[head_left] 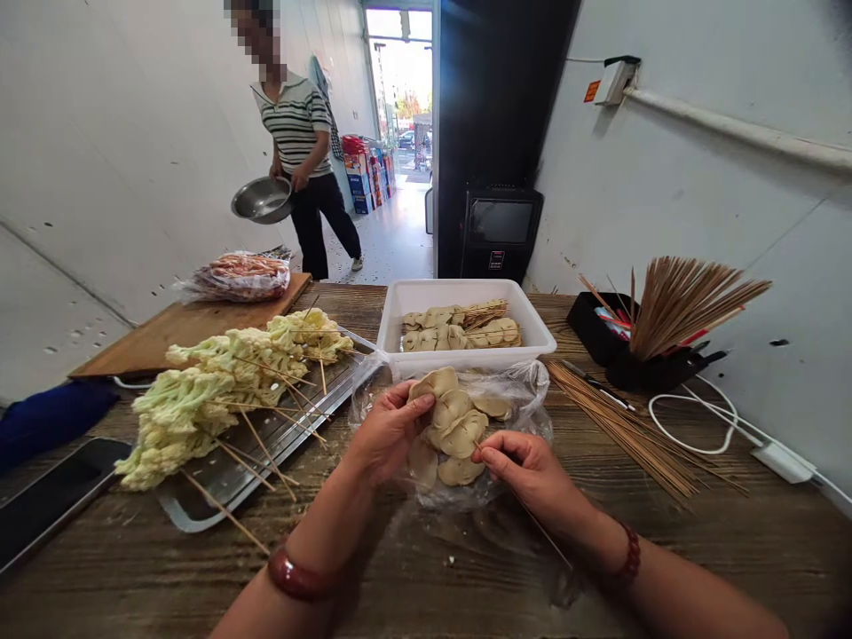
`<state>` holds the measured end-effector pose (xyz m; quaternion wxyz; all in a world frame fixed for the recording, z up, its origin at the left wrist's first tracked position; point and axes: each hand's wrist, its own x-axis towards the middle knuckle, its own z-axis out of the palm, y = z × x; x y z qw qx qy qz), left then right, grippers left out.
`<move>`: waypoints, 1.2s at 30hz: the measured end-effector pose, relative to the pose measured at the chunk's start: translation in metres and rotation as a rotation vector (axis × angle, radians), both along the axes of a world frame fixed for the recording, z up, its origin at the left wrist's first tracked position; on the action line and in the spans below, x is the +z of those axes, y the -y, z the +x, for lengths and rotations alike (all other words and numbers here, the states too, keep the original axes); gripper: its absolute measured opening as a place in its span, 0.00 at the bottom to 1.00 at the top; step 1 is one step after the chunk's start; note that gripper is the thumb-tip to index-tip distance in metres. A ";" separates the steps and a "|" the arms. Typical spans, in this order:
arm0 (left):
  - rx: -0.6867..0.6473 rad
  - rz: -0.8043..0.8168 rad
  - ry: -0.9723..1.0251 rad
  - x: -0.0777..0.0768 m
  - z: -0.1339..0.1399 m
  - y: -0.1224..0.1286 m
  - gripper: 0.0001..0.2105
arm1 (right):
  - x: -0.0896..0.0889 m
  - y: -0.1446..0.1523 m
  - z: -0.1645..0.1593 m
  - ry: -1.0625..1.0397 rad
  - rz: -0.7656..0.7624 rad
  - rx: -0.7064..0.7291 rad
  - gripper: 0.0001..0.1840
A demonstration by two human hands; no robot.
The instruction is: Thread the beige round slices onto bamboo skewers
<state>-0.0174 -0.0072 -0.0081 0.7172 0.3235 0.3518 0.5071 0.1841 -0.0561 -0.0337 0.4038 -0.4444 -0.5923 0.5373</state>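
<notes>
My left hand (390, 435) pinches a few overlapping round beige slices (458, 415) between thumb and fingers. My right hand (525, 470) grips a thin wooden skewer (542, 531), whose upper end meets the lowest of these slices. How far the skewer runs through them is hidden. Beneath both hands lies an open clear plastic bag (532, 390) with more of the same slices, flat and loose. Just behind the bag stands a white plastic tub (466, 359) holding several skewers threaded with such slices.
Skewered cauliflower (226, 373) fills a metal tray (193, 515) on the left, sticks jutting toward me. Loose skewers (626, 435) lie right, beside a black holder (592, 328) with a skewer bundle (685, 302). A phone (53, 497) lies far left. Beyond the table, a person (296, 133) carries a metal basin (262, 201).
</notes>
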 end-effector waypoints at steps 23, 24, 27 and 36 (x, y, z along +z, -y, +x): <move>-0.177 0.018 -0.072 0.005 -0.013 -0.001 0.14 | 0.002 -0.001 0.004 0.011 0.020 0.037 0.18; -0.161 0.028 -0.081 0.005 -0.013 -0.001 0.13 | 0.001 -0.001 0.004 0.015 0.027 0.033 0.18; -0.107 0.065 -0.102 0.004 -0.011 0.000 0.12 | -0.001 -0.001 0.004 0.043 0.072 0.012 0.16; -0.002 -0.059 0.111 0.002 -0.003 -0.003 0.12 | -0.001 0.000 0.001 0.064 0.119 -0.008 0.16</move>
